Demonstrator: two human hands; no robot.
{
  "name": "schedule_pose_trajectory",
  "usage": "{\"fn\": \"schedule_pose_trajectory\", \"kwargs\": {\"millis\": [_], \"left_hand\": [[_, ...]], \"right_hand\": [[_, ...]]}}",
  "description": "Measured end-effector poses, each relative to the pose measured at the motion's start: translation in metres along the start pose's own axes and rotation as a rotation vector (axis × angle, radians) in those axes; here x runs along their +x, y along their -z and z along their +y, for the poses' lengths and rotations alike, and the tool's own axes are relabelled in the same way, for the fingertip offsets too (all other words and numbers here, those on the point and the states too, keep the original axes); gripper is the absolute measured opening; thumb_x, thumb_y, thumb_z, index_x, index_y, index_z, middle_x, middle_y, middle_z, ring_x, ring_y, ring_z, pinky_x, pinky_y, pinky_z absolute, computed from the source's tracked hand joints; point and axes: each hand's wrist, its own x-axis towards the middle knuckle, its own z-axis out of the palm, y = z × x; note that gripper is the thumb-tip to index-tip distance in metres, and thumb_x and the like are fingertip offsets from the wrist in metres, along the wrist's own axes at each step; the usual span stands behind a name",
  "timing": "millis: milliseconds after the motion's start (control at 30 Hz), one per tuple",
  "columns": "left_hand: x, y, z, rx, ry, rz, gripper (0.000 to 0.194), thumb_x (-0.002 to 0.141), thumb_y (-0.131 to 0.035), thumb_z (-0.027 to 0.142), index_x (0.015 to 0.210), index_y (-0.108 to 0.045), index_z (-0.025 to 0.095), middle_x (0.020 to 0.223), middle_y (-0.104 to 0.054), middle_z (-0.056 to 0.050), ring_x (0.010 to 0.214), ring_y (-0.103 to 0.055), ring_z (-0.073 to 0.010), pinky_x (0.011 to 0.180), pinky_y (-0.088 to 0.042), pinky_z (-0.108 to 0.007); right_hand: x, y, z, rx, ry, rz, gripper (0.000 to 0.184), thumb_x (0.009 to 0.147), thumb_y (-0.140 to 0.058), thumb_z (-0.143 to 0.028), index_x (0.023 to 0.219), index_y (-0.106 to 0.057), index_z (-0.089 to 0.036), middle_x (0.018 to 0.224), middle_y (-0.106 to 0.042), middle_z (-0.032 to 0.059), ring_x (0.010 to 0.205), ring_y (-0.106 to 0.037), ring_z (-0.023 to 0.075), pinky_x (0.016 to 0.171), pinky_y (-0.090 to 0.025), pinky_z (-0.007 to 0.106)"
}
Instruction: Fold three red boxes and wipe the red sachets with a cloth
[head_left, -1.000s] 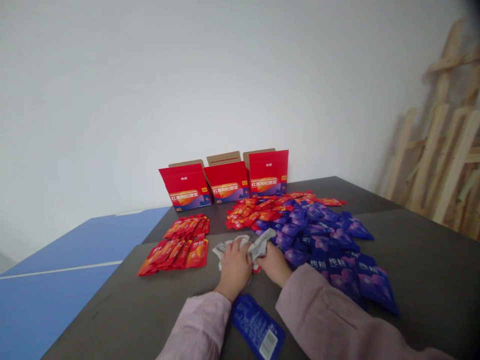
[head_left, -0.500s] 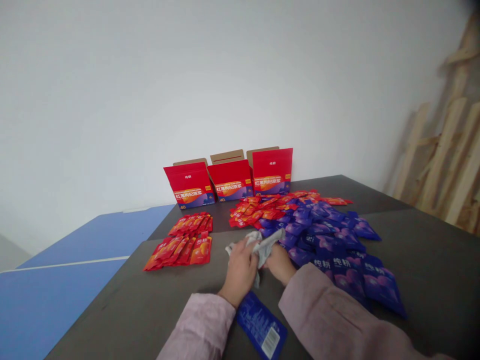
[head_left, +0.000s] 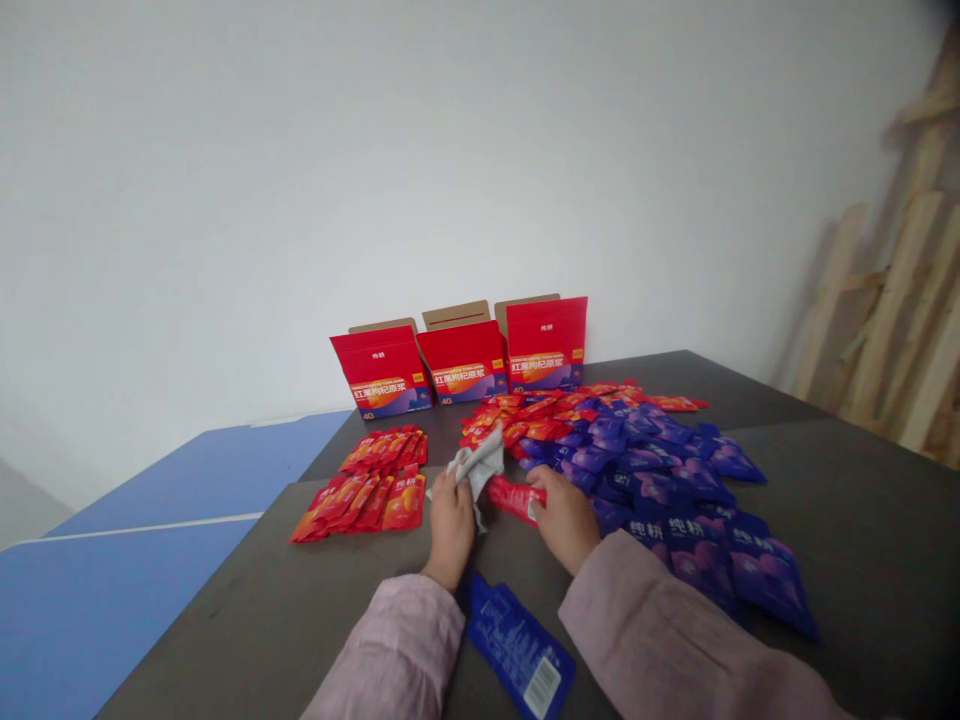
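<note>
My left hand [head_left: 450, 522] is closed on a crumpled grey cloth [head_left: 477, 462] that sticks up above the fingers. My right hand [head_left: 562, 515] grips one red sachet [head_left: 514, 496] by its right end, and the sachet's other end reaches the cloth. Both hands hover over the dark table [head_left: 300, 600], between a neat row of red sachets [head_left: 364, 490] on the left and a heap of purple sachets [head_left: 660, 490] on the right. A blue sachet [head_left: 517, 650] lies face down between my sleeves.
Three open red boxes [head_left: 461, 360] stand in a row at the table's far edge by the white wall. Loose red sachets [head_left: 547, 410] lie in front of them. A blue table [head_left: 112, 550] adjoins on the left. Wooden frames [head_left: 900, 320] lean at the right.
The cloth was bunched between both hands over the sachet. Now my left hand has pulled it left, and the red sachet shows in my right hand.
</note>
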Motion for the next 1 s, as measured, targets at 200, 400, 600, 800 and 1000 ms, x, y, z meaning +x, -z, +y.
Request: {"fn": "schedule_pose_trajectory", "kwargs": {"millis": [200,400,600,800,1000], "left_hand": [[0.000,0.009,0.003,-0.164,0.012,0.109,0.031,0.094,-0.045,0.025,0.114,-0.068,0.018,0.117,-0.066,-0.011,0.114,-0.058,-0.0243,0.106,-0.044,-0.044],[-0.010,0.008,0.025,-0.064,-0.102,-0.038,0.040,0.096,-0.042,0.020,0.130,-0.063,0.023,0.134,-0.061,-0.010,0.128,-0.052,-0.0237,0.112,-0.039,-0.044],[-0.032,0.000,0.053,0.334,-0.312,-0.411,0.034,0.093,-0.051,0.020,0.122,-0.067,0.026,0.134,-0.060,-0.009,0.119,-0.053,-0.0279,0.102,-0.044,-0.047],[-0.030,-0.001,0.052,0.575,-0.300,-0.430,0.034,0.093,-0.054,0.021,0.124,-0.064,0.028,0.135,-0.058,-0.009,0.115,-0.052,-0.0317,0.091,-0.046,-0.047],[-0.021,0.006,0.043,0.633,-0.110,-0.304,0.039,0.092,-0.050,0.016,0.128,-0.063,0.022,0.134,-0.058,-0.014,0.114,-0.053,-0.0335,0.092,-0.045,-0.049]], "right_hand": [[-0.014,0.000,-0.016,-0.335,0.365,-0.249,0.015,0.087,-0.058,-0.011,0.081,-0.069,-0.019,0.094,-0.070,0.0085,0.098,-0.061,0.0243,0.083,-0.047,0.032],[-0.008,-0.010,0.000,-0.182,0.123,-0.126,0.019,0.078,-0.068,-0.010,0.095,-0.068,-0.017,0.107,-0.067,0.0102,0.106,-0.060,0.0264,0.095,-0.046,0.035],[0.006,-0.016,0.021,-0.077,0.046,-0.153,0.038,0.066,-0.061,0.000,0.100,-0.061,-0.017,0.107,-0.066,0.0104,0.107,-0.061,0.0250,0.096,-0.044,0.034],[0.005,-0.012,0.019,-0.034,0.004,-0.153,0.045,0.063,-0.068,-0.004,0.103,-0.052,-0.018,0.102,-0.065,0.0074,0.102,-0.062,0.0247,0.087,-0.047,0.032],[0.004,-0.014,0.020,-0.046,0.002,-0.140,0.048,0.064,-0.077,-0.010,0.106,-0.054,-0.018,0.099,-0.066,0.0082,0.099,-0.063,0.0263,0.087,-0.047,0.035]]}}
